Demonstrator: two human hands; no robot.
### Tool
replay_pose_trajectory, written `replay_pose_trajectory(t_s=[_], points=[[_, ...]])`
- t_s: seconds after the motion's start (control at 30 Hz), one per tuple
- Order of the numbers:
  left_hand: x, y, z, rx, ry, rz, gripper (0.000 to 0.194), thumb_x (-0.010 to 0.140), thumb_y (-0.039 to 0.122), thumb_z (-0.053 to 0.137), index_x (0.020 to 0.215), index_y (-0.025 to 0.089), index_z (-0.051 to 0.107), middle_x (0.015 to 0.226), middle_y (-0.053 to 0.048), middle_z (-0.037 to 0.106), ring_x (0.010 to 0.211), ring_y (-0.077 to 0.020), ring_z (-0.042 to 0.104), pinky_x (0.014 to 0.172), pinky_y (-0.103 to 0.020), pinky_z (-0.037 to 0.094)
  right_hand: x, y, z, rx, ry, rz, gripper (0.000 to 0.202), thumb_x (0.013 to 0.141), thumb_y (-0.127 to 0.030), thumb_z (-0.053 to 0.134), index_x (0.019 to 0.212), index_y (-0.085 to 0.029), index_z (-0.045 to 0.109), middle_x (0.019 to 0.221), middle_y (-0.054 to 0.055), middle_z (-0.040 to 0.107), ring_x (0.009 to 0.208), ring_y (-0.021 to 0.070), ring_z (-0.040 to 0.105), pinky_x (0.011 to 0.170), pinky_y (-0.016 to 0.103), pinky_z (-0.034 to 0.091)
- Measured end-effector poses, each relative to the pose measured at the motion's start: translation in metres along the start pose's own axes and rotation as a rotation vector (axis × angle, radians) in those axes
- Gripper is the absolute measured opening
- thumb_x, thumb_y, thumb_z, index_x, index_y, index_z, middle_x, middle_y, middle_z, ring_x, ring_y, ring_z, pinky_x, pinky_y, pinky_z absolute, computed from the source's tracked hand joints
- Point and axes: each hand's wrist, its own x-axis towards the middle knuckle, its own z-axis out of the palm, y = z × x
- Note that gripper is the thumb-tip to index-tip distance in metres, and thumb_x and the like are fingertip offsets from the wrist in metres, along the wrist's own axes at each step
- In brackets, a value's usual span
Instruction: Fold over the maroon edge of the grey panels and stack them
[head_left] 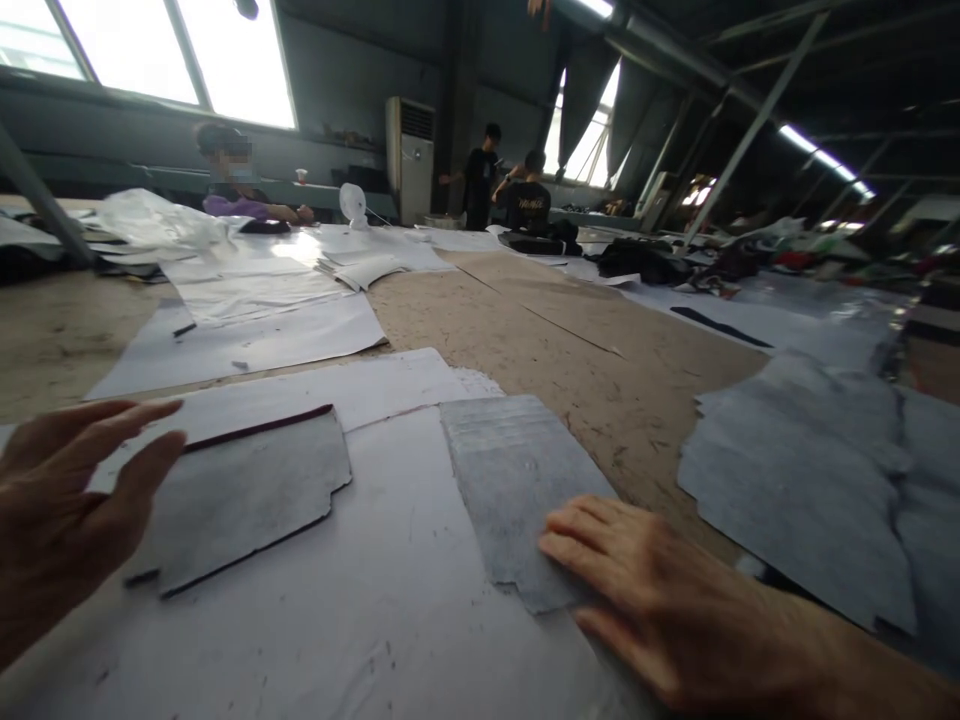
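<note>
Positioning seems underway, my left hand spread beside the left grey panel on white paper, my right hand resting, whether pinching I cannot tell, on the right grey panel at the paper's right edge, gentle nudging likely called for next.

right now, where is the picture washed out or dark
Head view: upper-left window blown out white; head view: glare on the shiny sheet; head view: roof at upper right in deep shadow; head view: left hand darker than right hand.
</note>
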Motion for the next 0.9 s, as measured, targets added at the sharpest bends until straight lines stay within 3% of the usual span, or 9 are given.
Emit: replay_pose_trajectory(t_s=[0.07, 0.2, 0.37, 0.53, 0.63, 0.7, 0.77, 0.9], points=[[-0.007, 0.036, 0.002, -0.045, -0.039, 0.201, 0.033, 0.083, 0.041, 0.044, 0.113, 0.028, 0.052, 0.113, 0.001, 0.048, 0.103, -0.0230, 0.050, 0.095, -0.039, 0.038, -0.008, -0.001, 0.007, -0.089, 0.012, -0.053, 0.042, 0.070, -0.003, 0.047, 0.111, -0.010, 0.056, 0.108, 0.012, 0.055, 0.100, 0.0230, 0.049, 0.092, 0.036, 0.040], [-0.031, 0.100, 0.013, -0.212, -0.288, 0.512, 0.026, 0.085, 0.024, 0.050, 0.111, 0.026, 0.052, 0.103, -0.001, 0.056, 0.090, -0.0157, 0.053, 0.077, -0.027, 0.044, -0.004, 0.005, 0.018, -0.254, 0.053, -0.238, 0.055, 0.065, 0.002, 0.033, 0.117, -0.002, 0.049, 0.105, 0.017, 0.056, 0.100, 0.0257, 0.051, 0.086, 0.041, 0.045], [-0.056, 0.148, 0.019, -0.429, -0.512, 0.711, 0.033, 0.083, 0.010, 0.044, 0.115, 0.016, 0.048, 0.100, -0.007, 0.060, 0.086, -0.0140, 0.054, 0.074, -0.027, 0.045, -0.002, 0.013, 0.024, -0.227, 0.142, -0.231, 0.054, 0.067, 0.003, 0.030, 0.117, 0.004, 0.048, 0.104, 0.019, 0.055, 0.099, 0.0273, 0.052, 0.082, 0.040, 0.048], [-0.059, 0.174, 0.028, -0.455, -0.562, 0.763, 0.038, 0.086, 0.016, 0.040, 0.124, 0.016, 0.040, 0.113, -0.008, 0.059, 0.093, -0.0166, 0.054, 0.078, -0.031, 0.046, -0.006, 0.019, 0.026, 0.180, 0.309, -0.021, 0.027, 0.089, -0.010, 0.036, 0.105, -0.012, 0.058, 0.097, 0.007, 0.061, 0.091, 0.0166, 0.057, 0.082, 0.028, 0.047], [-0.055, 0.184, 0.041, -0.407, -0.591, 0.769, 0.037, 0.088, 0.020, 0.039, 0.125, 0.016, 0.040, 0.120, -0.007, 0.056, 0.099, -0.0183, 0.052, 0.082, -0.034, 0.044, -0.007, 0.022, 0.026, 0.440, 0.349, 0.259, 0.022, 0.092, -0.022, 0.040, 0.084, -0.018, 0.060, 0.078, 0.001, 0.062, 0.071, 0.0116, 0.058, 0.067, 0.021, 0.045], [-0.051, 0.189, 0.052, -0.377, -0.617, 0.700, 0.036, 0.089, 0.021, 0.038, 0.124, 0.018, 0.041, 0.122, -0.006, 0.053, 0.103, -0.0197, 0.048, 0.086, -0.037, 0.042, -0.008, 0.023, 0.027, 0.510, 0.337, 0.405, 0.026, 0.092, -0.027, 0.041, 0.075, -0.019, 0.058, 0.066, -0.001, 0.058, 0.059, 0.0112, 0.055, 0.056, 0.022, 0.042], [-0.046, 0.192, 0.062, -0.328, -0.626, 0.583, 0.030, 0.089, 0.024, 0.038, 0.118, 0.019, 0.046, 0.119, -0.006, 0.053, 0.104, -0.0209, 0.046, 0.088, -0.040, 0.039, -0.009, 0.022, 0.030, 0.495, 0.356, 0.413, 0.021, 0.090, -0.026, 0.043, 0.080, -0.019, 0.059, 0.070, -0.001, 0.059, 0.064, 0.0120, 0.056, 0.059, 0.022, 0.043], [-0.038, 0.195, 0.074, -0.266, -0.619, 0.433, 0.024, 0.091, 0.025, 0.032, 0.098, 0.019, 0.054, 0.107, -0.005, 0.056, 0.099, -0.0213, 0.046, 0.087, -0.042, 0.036, -0.003, 0.011, 0.036, 0.264, 0.361, 0.209, 0.029, 0.078, -0.008, 0.041, 0.096, -0.018, 0.060, 0.088, 0.002, 0.061, 0.083, 0.0171, 0.057, 0.074, 0.028, 0.044]])
